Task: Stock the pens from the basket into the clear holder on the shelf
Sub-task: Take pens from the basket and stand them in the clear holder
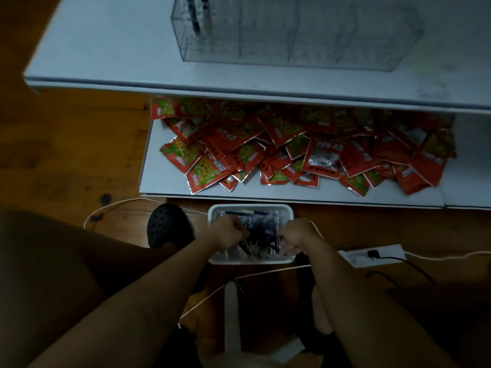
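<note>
- A white rectangular plastic basket (290,214) sits on the brown wooden floor (66,155), just in front of the lower shelf and between the person's feet.
- Dark pens in clear wrappers (261,231) fill the basket in a loose heap, and one pen lies crosswise along its far edge.
- The left hand (228,231) is down in the left half of the basket, knuckles up, its fingers curled into the heap. The dim light hides whether they have closed round any pen.
- The right hand (295,236) is over the right near corner, its fingers bent down and touching the pens there. Whether it has hold of any cannot be told either.
- The clear rectangular acrylic holder with several compartments (318,41) stands on the pale grey upper shelf (106,49), well apart from the basket.
- A few dark upright pens (195,17) stand in the holder's leftmost compartment.
- The white lower shelf (162,181) carries a wide pile of red and green snack packets (292,150), partly tucked under the upper shelf.
- A black perforated clog (167,224) rests on the floor just left of the basket.
- A white power strip (382,252) with a black plug (373,254) lies on the floor to the right of the basket.
- A thin white cable (119,204) loops across the floor near the clog.
</note>
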{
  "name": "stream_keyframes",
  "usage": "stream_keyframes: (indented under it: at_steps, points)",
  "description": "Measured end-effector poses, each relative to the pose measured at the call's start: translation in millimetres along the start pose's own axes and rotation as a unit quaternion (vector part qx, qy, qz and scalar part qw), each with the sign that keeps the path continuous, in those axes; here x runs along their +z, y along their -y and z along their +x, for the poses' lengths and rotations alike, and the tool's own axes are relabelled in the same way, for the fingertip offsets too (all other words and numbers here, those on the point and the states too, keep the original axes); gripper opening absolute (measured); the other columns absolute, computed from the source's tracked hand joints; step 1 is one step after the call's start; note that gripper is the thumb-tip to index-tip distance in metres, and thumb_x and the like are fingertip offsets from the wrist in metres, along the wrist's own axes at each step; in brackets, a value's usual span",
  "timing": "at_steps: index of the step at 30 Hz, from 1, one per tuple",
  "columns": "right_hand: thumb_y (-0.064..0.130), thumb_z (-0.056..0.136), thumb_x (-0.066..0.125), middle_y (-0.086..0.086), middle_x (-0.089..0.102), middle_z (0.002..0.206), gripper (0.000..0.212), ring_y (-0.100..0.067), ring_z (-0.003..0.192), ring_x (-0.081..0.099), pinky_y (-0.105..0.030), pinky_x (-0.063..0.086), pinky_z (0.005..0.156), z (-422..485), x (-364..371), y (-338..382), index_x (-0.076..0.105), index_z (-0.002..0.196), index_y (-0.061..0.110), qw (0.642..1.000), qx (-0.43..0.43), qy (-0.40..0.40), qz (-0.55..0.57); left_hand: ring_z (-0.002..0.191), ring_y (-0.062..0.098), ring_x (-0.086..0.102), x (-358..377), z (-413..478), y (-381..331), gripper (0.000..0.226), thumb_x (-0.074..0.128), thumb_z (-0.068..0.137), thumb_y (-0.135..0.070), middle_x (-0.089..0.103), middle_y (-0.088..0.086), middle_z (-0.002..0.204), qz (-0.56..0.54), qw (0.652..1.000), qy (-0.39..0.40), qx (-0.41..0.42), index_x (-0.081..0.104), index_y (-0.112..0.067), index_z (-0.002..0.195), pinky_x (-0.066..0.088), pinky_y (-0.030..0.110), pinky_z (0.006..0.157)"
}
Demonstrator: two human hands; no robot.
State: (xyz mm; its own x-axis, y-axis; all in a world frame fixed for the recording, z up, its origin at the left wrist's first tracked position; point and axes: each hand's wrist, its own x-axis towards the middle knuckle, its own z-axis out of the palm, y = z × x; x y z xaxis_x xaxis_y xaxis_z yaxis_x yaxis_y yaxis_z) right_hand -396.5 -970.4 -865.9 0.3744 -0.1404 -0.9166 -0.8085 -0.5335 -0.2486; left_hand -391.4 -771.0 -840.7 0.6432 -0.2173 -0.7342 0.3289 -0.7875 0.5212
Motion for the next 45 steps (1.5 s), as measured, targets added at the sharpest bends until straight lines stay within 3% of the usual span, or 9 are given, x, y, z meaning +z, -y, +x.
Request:
stream_keyframes:
  at_steps: [4,9,13,16,20,25,31,37,45]
  points:
    - [0.011,0.101,0.035,-0.010,0.067,0.092,0.035,-0.017,0.065,0.066,-0.027,0.054,0.056,-41,-13,10,0.045,0.134,0.006,0.987,-0.025,0.018,0.158,0.086,0.018,0.065,-14,-22,-20,0.011,0.068,0.084,-0.032,0.068,0.000,0.086,-0.030,0.997,-0.060,0.041,0.062,-0.024,0.083,0.051,0.029,0.078]
    - [0.000,0.093,0.052,-0.006,0.067,0.081,0.018,-0.016,0.068,0.065,-0.033,0.055,0.074,-92,-10,33,0.062,0.106,0.006,0.969,-0.156,0.056,0.184,0.075,0.020,0.062,-45,-56,-46,0.012,0.066,0.088,-0.026,0.067,0.005,0.081,-0.093,0.987,-0.102,0.084,0.064,-0.015,0.087,0.050,0.031,0.071]
    - [0.008,0.096,0.053,-0.011,0.070,0.081,0.014,-0.018,0.065,0.065,-0.030,0.055,0.064,-126,-5,57,0.062,0.106,0.003,0.941,-0.244,0.058,0.227,0.072,0.019,0.058,-81,-85,-64,0.013,0.066,0.088,-0.025,0.062,0.003,0.074,-0.096,0.974,-0.170,0.115,0.063,-0.013,0.084,0.046,0.029,0.068]
    - [0.015,0.098,0.054,-0.011,0.069,0.096,0.013,-0.019,0.085,0.064,-0.028,0.052,0.067,-150,-4,73,0.064,0.102,0.007,0.919,-0.307,0.060,0.240,0.071,0.016,0.059,-110,-110,-80,0.009,0.064,0.087,-0.023,0.064,-0.003,0.071,-0.091,0.958,-0.235,0.137,0.064,-0.016,0.083,0.043,0.025,0.060]
    - [0.011,0.095,0.057,0.005,0.068,0.078,0.011,-0.007,0.073,0.062,-0.017,0.046,0.062,-183,-6,96,0.067,0.099,0.008,0.876,-0.381,0.054,0.292,0.080,0.015,0.063,-141,-139,-94,0.010,0.062,0.088,-0.029,0.066,-0.005,0.079,-0.085,0.941,-0.283,0.165,0.066,-0.020,0.089,0.045,0.026,0.066]
    - [0.000,0.088,0.063,0.002,0.069,0.083,0.017,-0.011,0.080,0.063,-0.025,0.052,0.072,-227,-30,150,0.066,0.096,0.015,0.816,-0.503,-0.038,0.282,0.083,0.012,0.060,-184,-152,-118,0.012,0.062,0.088,-0.032,0.064,-0.007,0.087,-0.088,0.908,-0.355,0.205,0.063,-0.022,0.094,0.044,0.024,0.067]
    - [0.012,0.091,0.064,-0.003,0.070,0.087,0.009,-0.013,0.078,0.068,-0.030,0.058,0.072,-260,-81,237,0.062,0.093,0.020,0.761,-0.568,-0.210,0.232,0.085,0.016,0.056,-233,-136,-134,0.027,0.062,0.089,-0.036,0.058,-0.003,0.092,-0.151,0.853,-0.450,0.215,0.052,-0.017,0.105,0.041,0.028,0.071]
    - [0.023,0.091,0.063,-0.001,0.071,0.085,0.008,-0.019,0.083,0.068,-0.045,0.057,0.082,-234,-99,292,0.065,0.091,0.015,0.746,-0.563,-0.329,0.133,0.095,0.020,0.054,-260,-98,-135,0.051,0.066,0.084,-0.048,0.057,0.003,0.106,-0.202,0.880,-0.402,0.150,0.049,-0.012,0.116,0.041,0.030,0.076]
    - [0.028,0.093,0.062,0.007,0.063,0.085,0.016,-0.007,0.078,0.058,0.000,0.034,0.059,-199,-97,290,0.065,0.105,0.018,0.758,-0.545,-0.357,-0.029,0.099,0.024,0.060,-268,-71,-140,0.049,0.072,0.078,-0.049,0.061,0.004,0.111,-0.210,0.901,-0.351,0.145,0.054,-0.018,0.111,0.054,0.039,0.083]
